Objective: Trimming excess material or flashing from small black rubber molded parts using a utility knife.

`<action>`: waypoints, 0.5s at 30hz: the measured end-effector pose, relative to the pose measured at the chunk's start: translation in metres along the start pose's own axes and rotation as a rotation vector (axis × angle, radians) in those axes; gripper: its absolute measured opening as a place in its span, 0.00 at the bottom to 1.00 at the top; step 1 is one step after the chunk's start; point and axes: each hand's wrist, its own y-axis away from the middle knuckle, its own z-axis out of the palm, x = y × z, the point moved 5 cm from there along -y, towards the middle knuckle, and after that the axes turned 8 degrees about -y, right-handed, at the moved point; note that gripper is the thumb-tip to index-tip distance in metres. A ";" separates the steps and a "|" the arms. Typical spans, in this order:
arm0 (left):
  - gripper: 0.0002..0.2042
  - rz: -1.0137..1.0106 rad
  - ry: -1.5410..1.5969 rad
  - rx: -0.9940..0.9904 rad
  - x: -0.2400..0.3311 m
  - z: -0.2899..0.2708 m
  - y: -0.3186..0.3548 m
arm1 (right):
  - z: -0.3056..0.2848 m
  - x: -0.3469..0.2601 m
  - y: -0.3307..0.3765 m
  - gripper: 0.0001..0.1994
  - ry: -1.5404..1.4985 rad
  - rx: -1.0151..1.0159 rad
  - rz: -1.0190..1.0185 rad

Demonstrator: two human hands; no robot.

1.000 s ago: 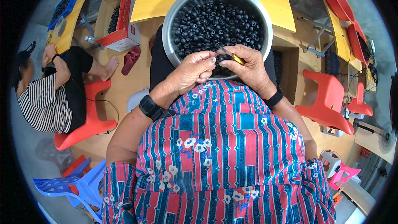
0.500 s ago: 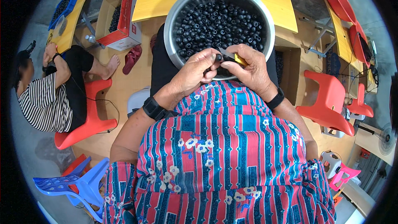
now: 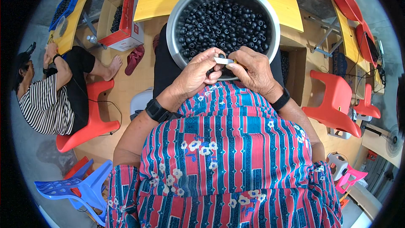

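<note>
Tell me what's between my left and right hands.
In the head view, a pale knife blade extends from the right hand toward the left hand, overlapping the small black piece the left hand holds.

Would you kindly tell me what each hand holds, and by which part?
Left hand: a small black piece, grip spot unclear. Right hand: a knife, by its handle end.
</note>
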 end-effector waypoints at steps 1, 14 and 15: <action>0.09 0.000 0.000 0.000 0.000 0.000 0.000 | 0.000 0.000 0.000 0.11 0.006 0.001 -0.001; 0.09 -0.008 0.008 -0.005 0.000 0.002 0.000 | 0.001 0.002 0.001 0.11 0.022 0.007 -0.001; 0.09 -0.011 0.008 -0.004 -0.001 0.001 0.000 | 0.001 0.002 0.000 0.11 0.022 0.006 -0.001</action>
